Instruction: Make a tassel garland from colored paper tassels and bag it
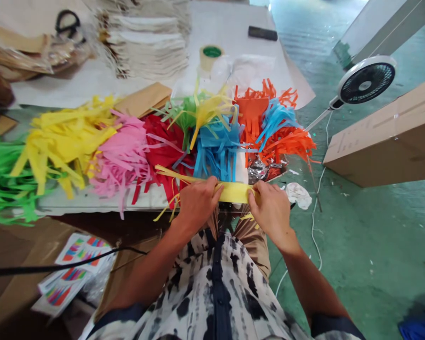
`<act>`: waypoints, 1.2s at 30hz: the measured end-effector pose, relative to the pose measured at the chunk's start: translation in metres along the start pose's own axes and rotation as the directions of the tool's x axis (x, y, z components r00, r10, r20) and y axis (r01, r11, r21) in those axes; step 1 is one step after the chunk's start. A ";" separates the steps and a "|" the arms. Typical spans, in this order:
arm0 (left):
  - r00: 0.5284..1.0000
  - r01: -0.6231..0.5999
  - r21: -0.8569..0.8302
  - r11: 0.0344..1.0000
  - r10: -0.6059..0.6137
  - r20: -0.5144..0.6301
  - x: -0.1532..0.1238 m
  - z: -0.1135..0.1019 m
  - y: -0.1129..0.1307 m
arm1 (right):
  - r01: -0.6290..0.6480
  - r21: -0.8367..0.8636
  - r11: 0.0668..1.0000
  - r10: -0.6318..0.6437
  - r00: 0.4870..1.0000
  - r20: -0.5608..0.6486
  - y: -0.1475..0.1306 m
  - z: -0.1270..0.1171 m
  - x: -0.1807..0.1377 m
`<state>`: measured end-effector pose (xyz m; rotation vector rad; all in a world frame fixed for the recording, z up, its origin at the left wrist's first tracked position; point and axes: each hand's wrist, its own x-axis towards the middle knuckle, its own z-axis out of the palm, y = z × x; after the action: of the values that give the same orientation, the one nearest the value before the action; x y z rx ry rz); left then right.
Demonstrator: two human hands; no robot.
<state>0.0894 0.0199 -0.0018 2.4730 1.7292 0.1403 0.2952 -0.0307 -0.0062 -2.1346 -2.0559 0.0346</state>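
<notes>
Over the near edge of the table (81, 202), a yellow strip (235, 192) stretches left to right along its long axis, fringe trailing leftward. The left hand (199, 200) and right hand (272, 208) have their fingers clamped on it; the gripped parts are hidden. Just beyond, a pink bundle (125, 141), red bundle (161, 127) and blue bundle (217, 139) lie between the hands and a tape roll (207, 62). At left, a green bundle (2, 170) is cut off; at right stands a fan (366, 86).
</notes>
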 end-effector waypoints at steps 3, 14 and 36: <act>0.991 -0.047 0.013 0.999 0.048 -0.126 0.000 0.005 0.001 | -0.001 -0.023 1.000 0.001 1.000 0.002 -0.002 -0.001 0.000; 0.827 -0.549 -0.082 0.832 0.528 -0.192 -0.017 0.012 0.002 | -0.044 -0.023 0.999 0.041 0.993 -0.115 0.017 -0.012 -0.006; 0.840 -0.117 -0.029 0.993 0.083 -0.537 -0.045 -0.022 -0.047 | 0.392 0.104 0.914 -0.341 0.882 -0.327 0.018 0.031 -0.062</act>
<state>0.0269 -0.0051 0.0127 2.6427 1.7229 0.9673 0.3060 -0.0898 -0.0460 -1.5125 -2.1443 -0.1553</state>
